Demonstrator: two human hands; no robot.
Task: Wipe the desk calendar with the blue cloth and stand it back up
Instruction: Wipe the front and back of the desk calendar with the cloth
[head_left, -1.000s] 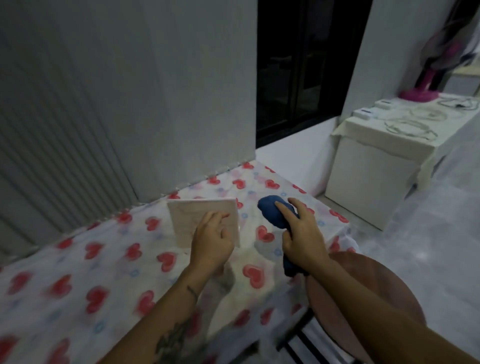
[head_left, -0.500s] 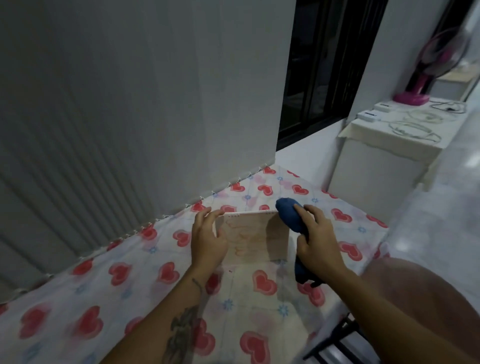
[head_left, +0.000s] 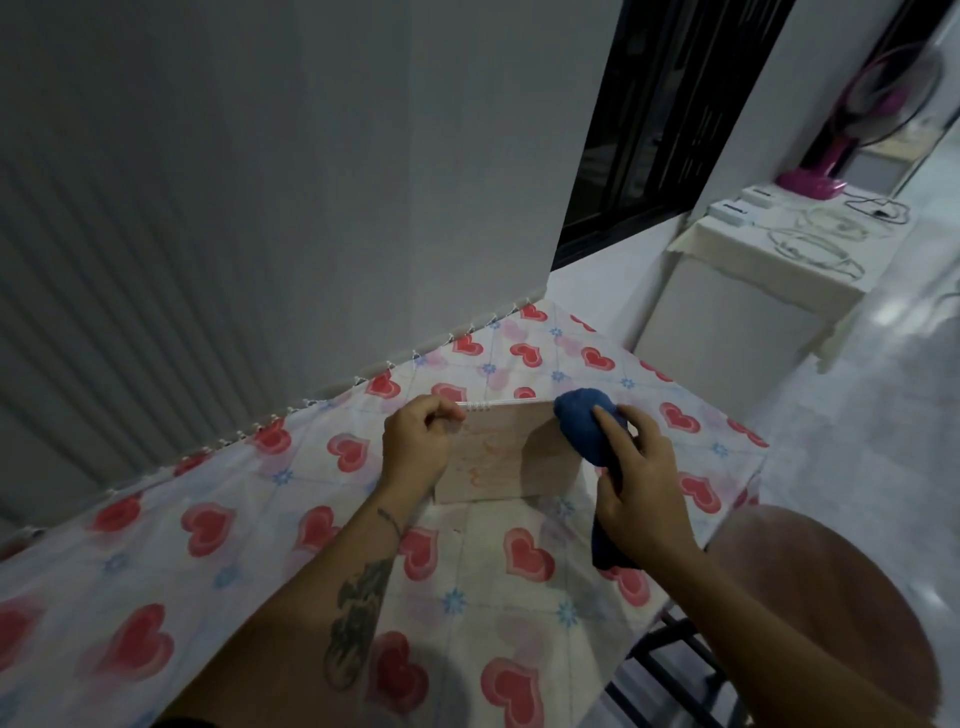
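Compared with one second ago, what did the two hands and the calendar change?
The left hand moved from the calendar's face up to its top edge, pinching beside the spiral. The right hand brought the blue cloth against the calendar's top right corner. The calendar remains upright on the heart-patterned tablecloth; the cloth stays gripped.
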